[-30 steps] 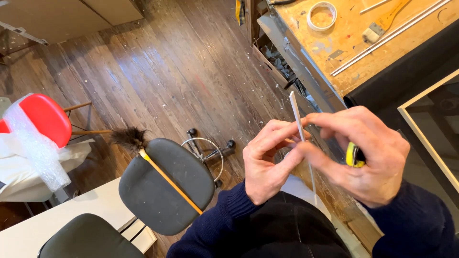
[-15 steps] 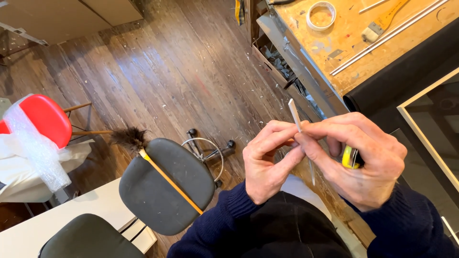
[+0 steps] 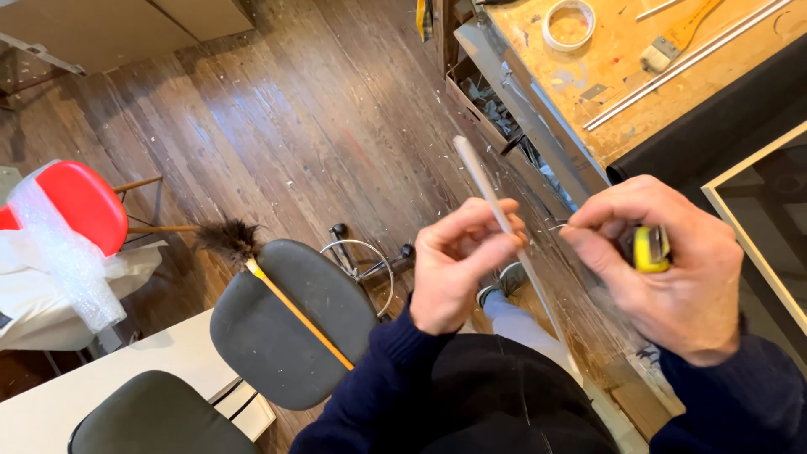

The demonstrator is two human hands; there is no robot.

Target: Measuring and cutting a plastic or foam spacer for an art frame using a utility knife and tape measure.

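My left hand (image 3: 458, 265) pinches a thin pale strip of moulding (image 3: 476, 172) between thumb and fingers, its free end pointing up and away from me. My right hand (image 3: 668, 269) is closed around a yellow and black tape measure (image 3: 650, 249), its fingertips a short way right of the strip, and a thin bit of tape blade shows between the two hands. Both hands are held above my lap, over the wooden floor. Dark blue sleeves cover both arms.
A wooden workbench (image 3: 618, 80) at upper right carries a roll of tape (image 3: 569, 23), a brush (image 3: 668, 46) and a long white rod (image 3: 685, 63). A grey stool (image 3: 290, 324) bearing a feather duster (image 3: 252, 265) stands at lower left, a red chair (image 3: 71, 202) farther left, a framed panel (image 3: 756, 219) at right.
My hands have drawn slightly apart: the right hand with the tape measure has moved right, off the strip, while the left hand keeps hold of the strip.
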